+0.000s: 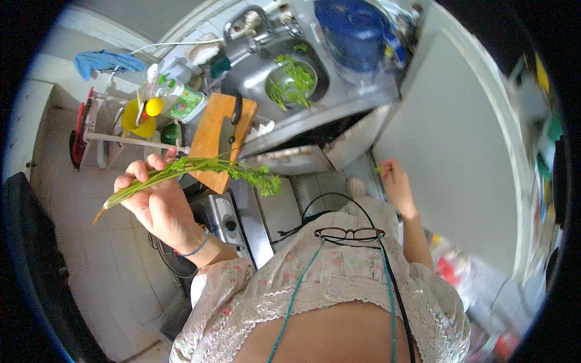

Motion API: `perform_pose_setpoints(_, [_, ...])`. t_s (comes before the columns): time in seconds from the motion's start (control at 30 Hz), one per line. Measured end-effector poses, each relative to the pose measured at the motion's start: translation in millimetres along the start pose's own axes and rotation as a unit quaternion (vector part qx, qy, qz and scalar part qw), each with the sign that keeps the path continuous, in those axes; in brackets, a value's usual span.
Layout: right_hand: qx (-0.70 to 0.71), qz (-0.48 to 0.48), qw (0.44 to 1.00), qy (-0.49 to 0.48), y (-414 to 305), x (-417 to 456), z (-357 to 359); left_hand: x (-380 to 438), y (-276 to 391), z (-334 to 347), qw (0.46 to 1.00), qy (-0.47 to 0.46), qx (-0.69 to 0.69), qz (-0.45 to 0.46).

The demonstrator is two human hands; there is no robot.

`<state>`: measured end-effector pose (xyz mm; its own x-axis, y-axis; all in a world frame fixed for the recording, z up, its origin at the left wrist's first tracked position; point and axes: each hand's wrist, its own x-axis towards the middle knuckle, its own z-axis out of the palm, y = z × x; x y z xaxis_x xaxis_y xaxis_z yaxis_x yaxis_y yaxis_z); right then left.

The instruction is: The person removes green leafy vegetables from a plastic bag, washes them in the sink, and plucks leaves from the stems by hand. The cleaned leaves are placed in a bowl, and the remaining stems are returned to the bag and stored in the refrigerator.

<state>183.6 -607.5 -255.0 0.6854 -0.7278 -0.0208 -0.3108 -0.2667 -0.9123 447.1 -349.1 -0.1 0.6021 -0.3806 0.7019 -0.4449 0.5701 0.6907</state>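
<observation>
My left hand (159, 204) is raised at the left, palm up, with a rooted bunch of leafy green herbs (199, 168) held across its curled fingers. The root end points down left, the leaves point right. Off to the right, my right hand (396, 183) pinches a small bit of green leaf (379, 169) between its fingertips. Beyond both hands, a metal bowl (278, 84) with more green sprigs (297, 84) sits in the steel sink (254, 75). A wooden cutting board (204, 136) lies left of the sink, with a black-handled knife (227, 131) on it.
A blue tub (352, 34) stands right of the sink. Left of the board are a bottle with a green pump (186, 102), a yellow cup (136, 120) and a rack (136, 140). A stove (227, 222) lies near my left forearm. The cabinet door (290, 159) below the sink is ajar.
</observation>
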Motion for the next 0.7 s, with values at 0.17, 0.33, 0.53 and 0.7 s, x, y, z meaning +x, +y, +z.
perform_pose_setpoints(0.17, [-0.094, 0.188, 0.958, 0.197, 108, -171, 3, -76, -17, -21, 0.995, -0.052, -0.070, -0.049])
perform_pose_setpoints(0.33, [-0.004, 0.314, 0.903, 0.294, 179, -303, 8, -139, -33, -35, 0.981, -0.030, -0.130, -0.138])
perform_pose_setpoints(0.53, [0.157, 0.390, 0.820, 0.389, 204, -359, 7, -157, -33, -52, 0.982, 0.012, -0.112, -0.152])
perform_pose_setpoints(0.7, [0.143, 0.382, 0.843, 0.351, 264, -398, 5, -176, -46, -49, 0.985, 0.075, -0.068, -0.143])
